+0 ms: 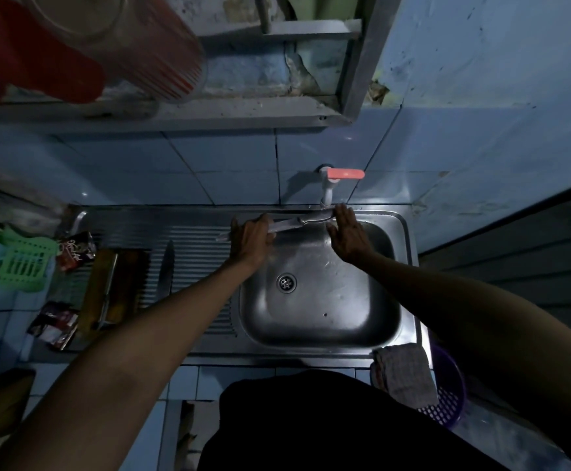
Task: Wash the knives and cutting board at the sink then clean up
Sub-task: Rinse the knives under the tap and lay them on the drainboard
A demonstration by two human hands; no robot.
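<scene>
The steel drainboard [195, 229] carries a knife [166, 266], a wooden cutting board [114, 287] and dark sachets [75, 249].

My sink [403, 266] sits mid-frame, the tap [328, 188] above it on the wall. I hold a knife [297, 223] across the basin's upper edge, left hand [250, 241] on the blade, right hand [347, 234] by the handle. Left of the basin, on the drainboard [195, 239], lie another knife [165, 266] and the board [107, 290]. A cloth [403, 372] hangs at lower right.
</scene>
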